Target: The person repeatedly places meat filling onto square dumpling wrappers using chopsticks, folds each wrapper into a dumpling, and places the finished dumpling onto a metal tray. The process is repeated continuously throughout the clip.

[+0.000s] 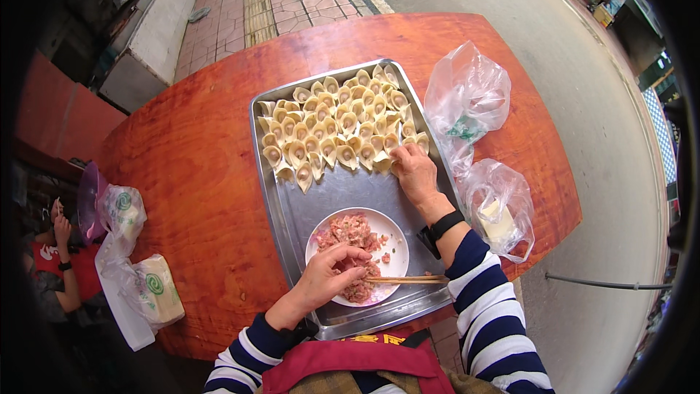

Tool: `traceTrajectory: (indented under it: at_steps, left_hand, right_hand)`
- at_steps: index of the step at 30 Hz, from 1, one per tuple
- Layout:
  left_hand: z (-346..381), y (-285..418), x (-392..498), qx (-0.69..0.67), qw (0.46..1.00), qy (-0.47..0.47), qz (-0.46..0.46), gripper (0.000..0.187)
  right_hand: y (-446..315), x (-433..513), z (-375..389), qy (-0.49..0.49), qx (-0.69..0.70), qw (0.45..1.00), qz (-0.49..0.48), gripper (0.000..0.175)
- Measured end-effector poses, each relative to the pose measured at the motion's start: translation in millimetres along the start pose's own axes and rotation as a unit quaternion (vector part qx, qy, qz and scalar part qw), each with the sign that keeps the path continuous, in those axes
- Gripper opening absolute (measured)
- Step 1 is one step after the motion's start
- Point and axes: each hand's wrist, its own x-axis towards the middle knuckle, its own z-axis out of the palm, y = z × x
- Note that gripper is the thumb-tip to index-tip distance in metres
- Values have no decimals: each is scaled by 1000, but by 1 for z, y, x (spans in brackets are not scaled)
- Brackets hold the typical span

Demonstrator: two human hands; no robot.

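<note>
A metal tray (356,191) holds several rows of folded wontons (320,123) in its far part. My right hand (416,172) is at the right end of the nearest row, its fingertips pinched on a wonton (383,162) that they partly hide. On the near part of the tray stands a white plate (398,257) of minced meat (350,231). My left hand (331,275) hovers over the plate's left side, with thumb and fingers apart and nothing visible between them. Wooden chopsticks (410,279) rest across the plate's right rim, tips in the meat.
The tray stands on a reddish wooden table (219,175). To its right lie a crumpled plastic bag (470,90) and another bag (503,213) holding a pale block. Bagged wrappers (161,290) and a purple bowl (92,202) are at left, near another person's hand (62,227).
</note>
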Motion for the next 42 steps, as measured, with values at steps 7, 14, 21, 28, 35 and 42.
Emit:
traceTrajectory:
  at_steps: [7,14,21,28,35,42]
  left_hand:
    - [-2,-1,1,-27,1000,11,6,21]
    - [-2,1,-3,-24,999,-7,-24,22]
    - [-1,1,-2,-26,1000,7,0,21]
    - [2,4,-4,-83,996,4,-39,23]
    - [13,0,-16,-147,989,13,-29,20]
    - [21,10,-27,-162,986,15,-41,17]
  right_hand:
    - [0,-2,2,34,-37,999,-13,19]
    - [2,2,3,39,-88,995,-30,15]
    - [-2,0,-2,37,-97,994,-43,28]
    - [-35,-27,-42,-10,-18,1000,6,35]
    - [-97,-119,-114,-74,248,960,110,18]
    - [-49,-187,-167,145,194,940,240,10]
